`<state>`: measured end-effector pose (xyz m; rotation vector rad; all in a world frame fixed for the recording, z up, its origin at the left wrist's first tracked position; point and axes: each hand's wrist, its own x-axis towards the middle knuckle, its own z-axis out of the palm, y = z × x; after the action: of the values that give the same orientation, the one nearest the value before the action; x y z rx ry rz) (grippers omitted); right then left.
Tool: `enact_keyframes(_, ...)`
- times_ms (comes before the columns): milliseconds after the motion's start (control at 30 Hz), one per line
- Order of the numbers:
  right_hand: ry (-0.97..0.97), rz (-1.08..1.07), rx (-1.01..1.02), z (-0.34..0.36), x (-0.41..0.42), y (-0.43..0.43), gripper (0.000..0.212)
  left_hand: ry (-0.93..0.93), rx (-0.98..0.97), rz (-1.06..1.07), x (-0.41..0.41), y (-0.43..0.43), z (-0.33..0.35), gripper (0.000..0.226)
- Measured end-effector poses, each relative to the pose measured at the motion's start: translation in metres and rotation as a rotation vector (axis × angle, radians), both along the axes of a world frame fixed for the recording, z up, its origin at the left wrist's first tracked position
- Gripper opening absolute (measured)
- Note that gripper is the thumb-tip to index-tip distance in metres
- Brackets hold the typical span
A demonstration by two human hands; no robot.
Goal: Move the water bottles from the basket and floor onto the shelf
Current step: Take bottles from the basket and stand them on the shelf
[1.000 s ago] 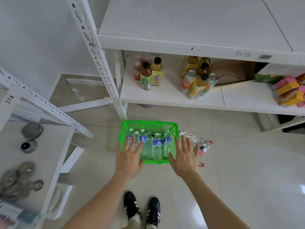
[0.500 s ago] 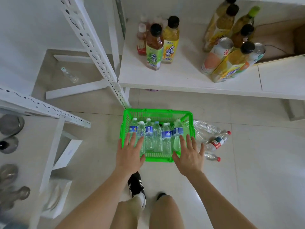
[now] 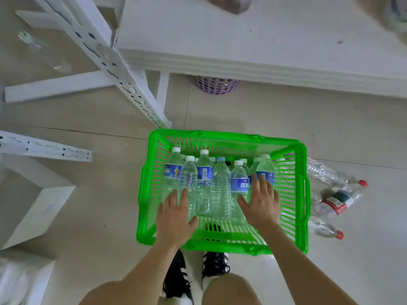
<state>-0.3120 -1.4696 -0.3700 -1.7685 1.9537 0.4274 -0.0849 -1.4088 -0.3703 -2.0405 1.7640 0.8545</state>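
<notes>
A green plastic basket (image 3: 145, 194) stands on the tiled floor with several clear water bottles (image 3: 221, 190) lying in it, caps pointing away from me. My left hand (image 3: 176, 219) reaches into the basket's left side, fingers straight over a bottle. My right hand (image 3: 262, 203) hovers with spread fingers over the bottles on the right, fingertips at a blue label. Neither hand grips anything. More bottles with red caps (image 3: 339, 199) lie on the floor just right of the basket. The white shelf board (image 3: 264, 47) is above, beyond the basket.
A slanted white perforated shelf post (image 3: 119, 69) stands left of the basket's far corner. A purple basket (image 3: 217, 84) sits under the shelf. A lone clear bottle (image 3: 44, 52) lies on the floor far left. Another white rack (image 3: 37, 201) is at the left. My shoes stand below the basket.
I have bent down much closer to the basket. Both hands moved forward from its near rim to over the bottles inside. The drinks on the shelf have left the view.
</notes>
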Motion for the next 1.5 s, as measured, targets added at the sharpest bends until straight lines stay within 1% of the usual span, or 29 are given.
enact_keyframes(133, -0.064, -0.051, 0.017, -0.054, 0.002, -0.008, 0.077, 0.005, 0.037, 0.123, -0.001, -0.004, -0.052, 0.093)
enact_keyframes(233, -0.131, -0.129, 0.062, -0.082, 0.002, -0.008, 0.079, 0.066, 0.063, 0.268, -0.005, -0.003, -0.075, 0.098)
enact_keyframes(333, -0.226, -0.228, 0.079, -0.100, 0.001, -0.006, 0.081, 0.115, 0.010, 0.384, -0.009, -0.005, -0.087, 0.096)
enact_keyframes(433, -0.334, -0.324, 0.070, -0.114, -0.001, -0.006, 0.081, 0.114, -0.057, 0.414, -0.012, -0.009, -0.090, 0.091)
enact_keyframes(567, -0.415, -0.476, 0.094, -0.129, -0.005, -0.011, 0.071, 0.090, -0.077, 0.437, -0.015, -0.012, -0.093, 0.088)
enact_keyframes(633, -0.454, -0.538, 0.098, -0.133, -0.010, -0.013, 0.073, 0.103, -0.074, 0.459, -0.016, -0.012, -0.095, 0.087)
enact_keyframes(700, -0.474, -0.582, 0.088, -0.137, -0.015, -0.014, 0.077, 0.126, -0.079, 0.495, -0.017, -0.012, -0.098, 0.087)
enact_keyframes(833, -0.522, -0.646, 0.102, -0.142, -0.016, -0.016, 0.079, 0.168, -0.083, 0.564, -0.013, -0.016, -0.102, 0.088)
enact_keyframes(900, -0.558, -0.681, 0.097, -0.142, -0.017, -0.017, 0.076, 0.184, -0.036, 0.595, -0.009, -0.021, -0.103, 0.088)
enact_keyframes(967, -0.623, -0.731, 0.092, -0.141, -0.018, -0.016, 0.069, 0.211, 0.009, 0.614, -0.007, -0.024, -0.104, 0.087)
enact_keyframes(1100, -0.786, -0.849, 0.096, -0.136, -0.020, -0.018, 0.055, 0.333, 0.066, 0.664, -0.009, -0.026, -0.106, 0.092)
enact_keyframes(1200, -0.850, -0.882, 0.080, -0.128, -0.022, -0.021, 0.059, 0.419, 0.079, 0.753, -0.007, -0.027, -0.104, 0.092)
enact_keyframes(1267, -0.884, -0.929, 0.086, -0.121, -0.022, -0.023, 0.063, 0.510, 0.108, 0.819, -0.003, -0.027, -0.102, 0.086)
enact_keyframes(1333, -0.912, -0.966, 0.096, -0.114, -0.020, -0.023, 0.060, 0.593, 0.166, 0.903, 0.001, -0.025, -0.099, 0.080)
enact_keyframes(1400, -0.929, -0.983, 0.103, -0.105, -0.016, -0.021, 0.055, 0.642, 0.211, 0.978, 0.005, -0.024, -0.093, 0.085)
enact_keyframes(1500, -0.948, -0.997, 0.131, -0.090, -0.010, -0.015, 0.055, 0.707, 0.254, 1.079, 0.008, -0.025, -0.080, 0.096)
